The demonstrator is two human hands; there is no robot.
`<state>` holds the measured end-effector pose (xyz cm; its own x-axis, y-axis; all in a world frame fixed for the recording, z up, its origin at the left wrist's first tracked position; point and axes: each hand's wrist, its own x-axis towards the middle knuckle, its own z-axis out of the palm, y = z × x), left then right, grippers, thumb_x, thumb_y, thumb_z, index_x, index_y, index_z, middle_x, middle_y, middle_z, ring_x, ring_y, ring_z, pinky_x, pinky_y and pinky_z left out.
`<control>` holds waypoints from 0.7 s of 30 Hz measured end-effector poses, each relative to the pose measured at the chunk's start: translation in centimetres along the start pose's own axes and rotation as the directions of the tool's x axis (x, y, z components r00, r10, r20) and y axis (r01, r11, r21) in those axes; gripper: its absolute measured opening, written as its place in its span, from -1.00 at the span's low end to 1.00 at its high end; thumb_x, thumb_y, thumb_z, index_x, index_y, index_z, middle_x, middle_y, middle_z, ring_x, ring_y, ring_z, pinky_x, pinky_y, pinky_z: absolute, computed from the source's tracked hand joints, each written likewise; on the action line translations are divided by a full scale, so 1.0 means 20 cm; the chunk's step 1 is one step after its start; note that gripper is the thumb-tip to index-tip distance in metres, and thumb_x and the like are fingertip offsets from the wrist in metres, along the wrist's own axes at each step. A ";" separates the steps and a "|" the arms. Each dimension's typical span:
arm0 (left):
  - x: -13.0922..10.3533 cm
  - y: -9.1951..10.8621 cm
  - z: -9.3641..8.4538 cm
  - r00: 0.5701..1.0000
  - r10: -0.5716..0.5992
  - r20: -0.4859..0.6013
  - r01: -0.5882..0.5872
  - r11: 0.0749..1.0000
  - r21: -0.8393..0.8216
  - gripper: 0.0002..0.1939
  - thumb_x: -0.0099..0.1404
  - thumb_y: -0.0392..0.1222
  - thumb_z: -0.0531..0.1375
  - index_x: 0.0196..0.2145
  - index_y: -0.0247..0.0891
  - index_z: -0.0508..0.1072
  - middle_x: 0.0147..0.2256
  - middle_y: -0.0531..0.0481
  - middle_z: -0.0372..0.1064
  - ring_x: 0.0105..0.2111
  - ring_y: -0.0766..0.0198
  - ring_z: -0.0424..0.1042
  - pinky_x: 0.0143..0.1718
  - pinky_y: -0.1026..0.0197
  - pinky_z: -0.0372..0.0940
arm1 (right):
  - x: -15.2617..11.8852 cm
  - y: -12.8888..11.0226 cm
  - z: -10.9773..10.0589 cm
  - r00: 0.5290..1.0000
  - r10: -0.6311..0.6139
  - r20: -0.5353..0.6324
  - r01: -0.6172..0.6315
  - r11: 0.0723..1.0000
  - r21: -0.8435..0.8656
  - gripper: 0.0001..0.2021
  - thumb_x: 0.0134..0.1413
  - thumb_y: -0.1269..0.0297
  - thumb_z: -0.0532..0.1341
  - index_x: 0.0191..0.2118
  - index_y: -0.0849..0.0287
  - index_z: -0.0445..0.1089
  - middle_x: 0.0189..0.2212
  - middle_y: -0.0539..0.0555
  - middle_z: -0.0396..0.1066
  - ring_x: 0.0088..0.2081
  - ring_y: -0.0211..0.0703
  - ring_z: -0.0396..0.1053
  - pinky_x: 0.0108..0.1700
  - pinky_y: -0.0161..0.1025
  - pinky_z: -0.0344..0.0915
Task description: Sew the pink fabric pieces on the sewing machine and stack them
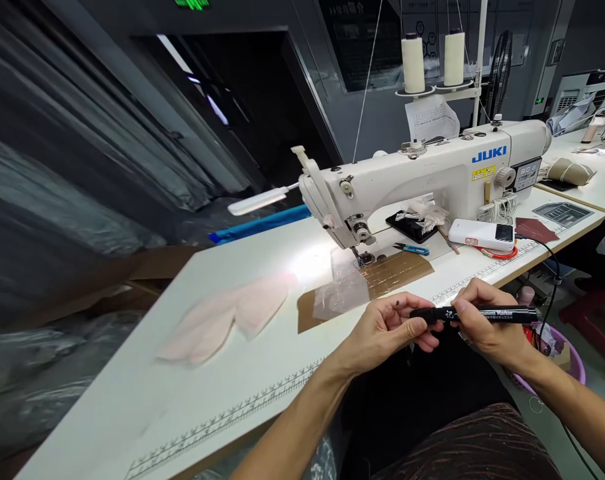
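Observation:
A black permanent marker is held level between my two hands, over the front edge of the sewing table. My left hand pinches its capped left end between thumb and fingers. Around the barrel, farther right, the fingers of my right hand are closed. Behind them stands a white JUKI sewing machine, its needle area lit. Under the needle lie a brown sheet and a translucent piece. Pale pink fabric pieces, slightly blurred, lie on the table to the left.
Blue thread snips, a black tray and a white device with a display lie right of the needle. A cable hangs over the front edge near my right hand. Below is a purple bin. Thread cones stand behind.

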<state>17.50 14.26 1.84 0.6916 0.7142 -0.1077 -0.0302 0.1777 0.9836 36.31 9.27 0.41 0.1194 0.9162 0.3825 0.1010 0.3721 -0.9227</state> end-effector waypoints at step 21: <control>0.29 -0.01 0.13 0.901 0.430 0.058 -0.290 0.497 0.818 -0.22 0.16 0.16 0.31 0.24 -0.24 0.29 0.16 -0.29 0.38 -0.06 -0.07 0.55 0.00 -0.07 0.47 | 0.06 0.17 -0.28 0.926 -0.044 -0.376 0.062 0.997 0.038 -0.58 0.18 -0.16 0.20 -0.32 0.16 0.41 -0.68 -0.09 0.28 -0.68 -0.31 0.17 -0.58 -0.34 0.14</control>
<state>23.33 16.62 1.47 0.6520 0.6807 0.3340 0.3747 -0.6722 0.6386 42.26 10.79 -2.06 0.4771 0.7761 0.4124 0.0707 0.4338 -0.8982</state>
